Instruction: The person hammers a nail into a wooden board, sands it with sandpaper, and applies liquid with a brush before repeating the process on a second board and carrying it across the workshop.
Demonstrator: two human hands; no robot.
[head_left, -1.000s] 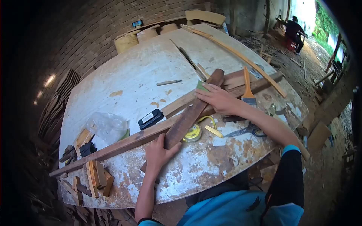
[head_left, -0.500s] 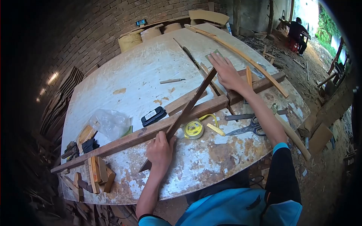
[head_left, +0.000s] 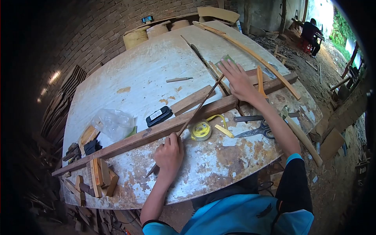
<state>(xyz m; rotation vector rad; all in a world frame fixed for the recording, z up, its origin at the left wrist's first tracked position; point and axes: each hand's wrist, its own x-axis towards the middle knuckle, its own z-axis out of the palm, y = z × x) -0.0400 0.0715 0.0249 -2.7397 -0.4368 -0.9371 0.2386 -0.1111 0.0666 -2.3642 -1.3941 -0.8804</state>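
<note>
My left hand grips the near end of a dark wooden plank. The plank stands on its edge, so it shows as a thin line running up and to the right across a long wooden beam. Its far end reaches my right hand at the thumb. That hand lies with fingers spread over a green sheet, which peeks out at the fingertips. Both rest on the worn white tabletop.
A yellow tape measure, scissors, a black device and a plastic bag lie near the beam. An orange-handled brush and a curved strip are at the right, wood blocks at the left edge. A person sits far back.
The plank went from lying flat to standing on edge. My right hand slid from the plank's middle to its far end with the green sheet. My left hand kept its grip.
</note>
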